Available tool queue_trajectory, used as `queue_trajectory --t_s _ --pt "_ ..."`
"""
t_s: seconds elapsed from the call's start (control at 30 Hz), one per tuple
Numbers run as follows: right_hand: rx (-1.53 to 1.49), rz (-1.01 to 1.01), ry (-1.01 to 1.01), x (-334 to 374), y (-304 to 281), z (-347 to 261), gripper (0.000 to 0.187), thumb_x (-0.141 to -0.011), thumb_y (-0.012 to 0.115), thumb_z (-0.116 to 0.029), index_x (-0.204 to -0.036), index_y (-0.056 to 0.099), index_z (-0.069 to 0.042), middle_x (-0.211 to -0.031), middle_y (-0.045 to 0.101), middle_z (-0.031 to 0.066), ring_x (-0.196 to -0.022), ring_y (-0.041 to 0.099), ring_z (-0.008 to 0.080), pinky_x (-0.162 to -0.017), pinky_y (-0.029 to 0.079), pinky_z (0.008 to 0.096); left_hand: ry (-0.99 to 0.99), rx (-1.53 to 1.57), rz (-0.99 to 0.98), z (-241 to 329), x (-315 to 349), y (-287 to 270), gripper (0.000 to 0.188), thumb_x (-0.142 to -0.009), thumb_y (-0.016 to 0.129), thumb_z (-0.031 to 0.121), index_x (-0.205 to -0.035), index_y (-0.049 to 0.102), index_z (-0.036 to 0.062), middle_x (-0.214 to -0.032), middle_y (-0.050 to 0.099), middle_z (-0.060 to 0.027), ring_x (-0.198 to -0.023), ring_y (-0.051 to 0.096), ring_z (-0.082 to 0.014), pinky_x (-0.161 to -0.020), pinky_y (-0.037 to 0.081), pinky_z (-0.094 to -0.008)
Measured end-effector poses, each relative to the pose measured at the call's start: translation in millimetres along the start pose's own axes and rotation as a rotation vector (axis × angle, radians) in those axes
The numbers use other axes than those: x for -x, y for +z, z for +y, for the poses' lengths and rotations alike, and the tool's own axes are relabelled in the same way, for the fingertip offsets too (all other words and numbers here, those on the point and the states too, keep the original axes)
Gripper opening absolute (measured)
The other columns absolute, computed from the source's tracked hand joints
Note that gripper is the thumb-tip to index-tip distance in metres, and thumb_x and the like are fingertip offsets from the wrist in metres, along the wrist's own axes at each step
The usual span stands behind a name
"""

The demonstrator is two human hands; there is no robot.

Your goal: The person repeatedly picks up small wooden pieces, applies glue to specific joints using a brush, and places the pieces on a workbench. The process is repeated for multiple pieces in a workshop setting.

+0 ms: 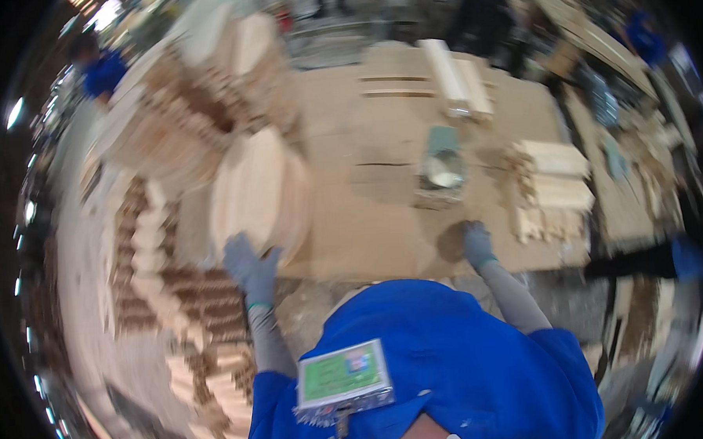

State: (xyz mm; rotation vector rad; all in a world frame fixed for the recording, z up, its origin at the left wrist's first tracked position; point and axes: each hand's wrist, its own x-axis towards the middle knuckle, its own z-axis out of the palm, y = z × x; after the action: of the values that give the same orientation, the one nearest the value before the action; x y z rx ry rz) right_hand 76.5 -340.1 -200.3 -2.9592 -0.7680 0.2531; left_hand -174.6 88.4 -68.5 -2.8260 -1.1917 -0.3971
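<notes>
My left hand (252, 269), in a grey glove, reaches to the near end of a stack of pale wooden boards (260, 188) with tapered ends. Its fingers lie against the wood with the thumb spread apart; it is open. My right hand (478, 245), also in a grey glove, hovers over or rests at the near edge of the cardboard-covered table (360, 227); which of the two I cannot tell. Its fingers are blurred, and nothing shows clearly in them. Beyond it stands an open container (443, 172) with something pale inside. Bundled wooden strips (552, 183) lie to its right.
More wooden pieces (197, 93) are piled high at the far left, and stacked mouldings (153, 252) stand left of the table. Long white strips (446, 78) lie at the table's far side. Other people in blue (103, 72) are around, one arm (636, 262) close on the right.
</notes>
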Motion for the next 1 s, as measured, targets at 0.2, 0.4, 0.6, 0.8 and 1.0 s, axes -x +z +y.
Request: queue_trajectory --t_s 0.2,0.4,0.6,0.8,1.0 --pt "0.153 0.066 0.078 13.3 0.5 -22.0 0.027 -0.080 0.051 -0.016 -0.105 0.056 -0.009 -0.102 0.054 0.0119 -0.098 0.050 0.0265 -0.065 0.043 0.0430 -0.094 0.037 -0.140 18.0 -10.4 -21.5 0.082 -0.074 0.064 0.049 -0.136 0.038 0.0041 -0.138 0.039 -0.0189 -0.129 0.033 -0.0337 -0.105 0.023 -0.0512" --pt "0.190 0.035 0.157 26.5 -7.8 -37.2 0.032 -0.080 0.050 -0.016 -0.111 0.054 -0.008 -0.105 0.053 0.0129 -0.100 0.048 0.0269 -0.068 0.041 0.0408 0.127 0.205 -0.063 41.6 -46.9 -10.3 0.076 -0.076 0.065 0.042 -0.136 0.038 0.0034 -0.137 0.040 -0.0200 -0.130 0.032 -0.0344 -0.110 0.015 -0.0506" --pt "0.071 0.069 0.123 37.6 -12.4 -29.2 0.041 -0.080 0.048 -0.014 -0.120 0.051 -0.005 -0.121 0.050 0.0161 -0.111 0.048 0.0296 -0.085 0.039 0.0425 0.323 0.391 -0.162 101.6 -49.2 7.0 0.077 -0.076 0.067 0.039 -0.133 0.038 -0.0031 -0.136 0.040 -0.0218 -0.129 0.032 -0.0355 -0.111 0.014 -0.0487" --pt "0.111 0.074 0.007 49.7 3.2 -11.4 0.034 -0.080 0.050 -0.017 -0.112 0.055 -0.008 -0.116 0.054 0.0147 -0.110 0.048 0.0292 -0.084 0.039 0.0414 0.360 0.544 -0.247 156.2 -47.5 -1.1 0.078 -0.074 0.070 0.034 -0.132 0.038 -0.0059 -0.135 0.041 -0.0229 -0.129 0.032 -0.0361 -0.111 0.014 -0.0477" --pt "-0.132 0.195 -0.108 57.6 -18.2 13.1 0.040 -0.081 0.050 -0.012 -0.120 0.050 -0.009 -0.121 0.051 0.0177 -0.112 0.048 0.0334 -0.092 0.038 0.0431 0.786 0.655 -0.072 280.0 -76.5 -45.2 0.078 -0.071 0.071 0.033 -0.131 0.040 -0.0062 -0.134 0.041 -0.0235 -0.127 0.035 -0.0370 -0.111 0.014 -0.0479"
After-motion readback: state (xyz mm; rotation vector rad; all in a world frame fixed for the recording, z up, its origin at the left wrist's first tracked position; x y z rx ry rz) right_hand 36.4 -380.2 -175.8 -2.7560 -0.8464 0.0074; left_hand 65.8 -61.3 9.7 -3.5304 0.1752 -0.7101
